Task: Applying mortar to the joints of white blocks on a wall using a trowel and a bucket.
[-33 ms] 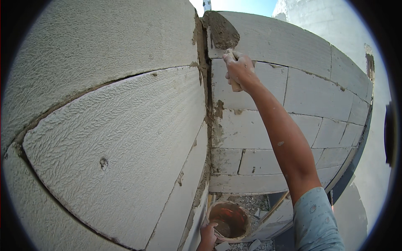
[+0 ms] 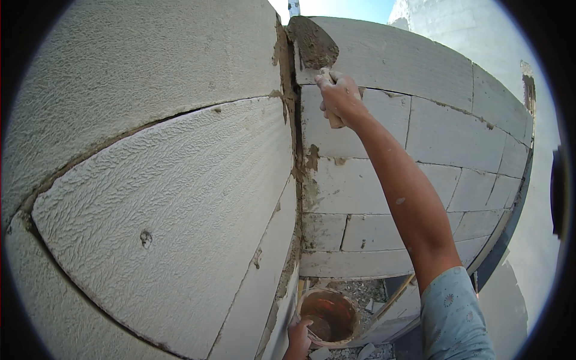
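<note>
My right hand [image 2: 341, 97] is closed around the pale handle of a trowel [image 2: 314, 43]. Grey mortar coats the trowel's blade, which lies against the top of the corner joint [image 2: 294, 102] between two block walls. Low in the view, my left hand [image 2: 298, 336] grips the rim of a bucket [image 2: 329, 292], its thumb over the edge. Inside the bucket, reddish walls show smears of mortar, and some greyish material sits at the bottom.
A wall of large, rough white blocks [image 2: 168, 198] rises close on the left. Straight ahead stands another white block wall [image 2: 360, 135] with thin joints. Rubble [image 2: 365, 291] lies on the ground around the bucket. A plastered wall [image 2: 462, 27] is farther right.
The trowel and my right hand have shifted very slightly left in the view. My left hand stays on the bucket's rim.
</note>
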{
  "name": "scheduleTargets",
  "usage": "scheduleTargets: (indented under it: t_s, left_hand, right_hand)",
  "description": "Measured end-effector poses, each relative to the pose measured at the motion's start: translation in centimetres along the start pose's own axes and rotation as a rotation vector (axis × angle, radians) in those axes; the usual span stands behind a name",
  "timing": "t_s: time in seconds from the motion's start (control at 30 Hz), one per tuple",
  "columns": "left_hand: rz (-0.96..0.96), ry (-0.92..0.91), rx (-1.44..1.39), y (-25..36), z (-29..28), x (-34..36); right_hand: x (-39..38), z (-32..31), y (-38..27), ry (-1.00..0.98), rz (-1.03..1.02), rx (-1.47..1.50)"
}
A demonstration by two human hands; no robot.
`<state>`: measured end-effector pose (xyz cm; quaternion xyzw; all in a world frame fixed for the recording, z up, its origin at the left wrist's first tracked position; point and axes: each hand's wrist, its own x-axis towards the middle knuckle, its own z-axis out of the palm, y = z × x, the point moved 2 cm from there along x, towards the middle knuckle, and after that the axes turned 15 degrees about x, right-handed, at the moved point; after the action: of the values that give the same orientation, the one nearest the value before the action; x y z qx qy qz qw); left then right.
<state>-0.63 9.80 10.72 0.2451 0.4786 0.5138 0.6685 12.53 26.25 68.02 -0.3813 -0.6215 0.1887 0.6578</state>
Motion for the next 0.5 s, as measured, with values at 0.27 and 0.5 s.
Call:
scheduleTargets:
  t_s: [0.27,0.5]
  left_hand:
    - [0.050,-0.118,-0.050,0.3,-0.6,-0.1]
    - [0.030,-0.134,-0.065,-0.5,-1.0,0.9]
  right_hand:
    - [-6.9,-4.0,4.4,0.077,0.100,0.063]
    - [-33.0,-16.9,14.3,-0.165,0.664,-0.040]
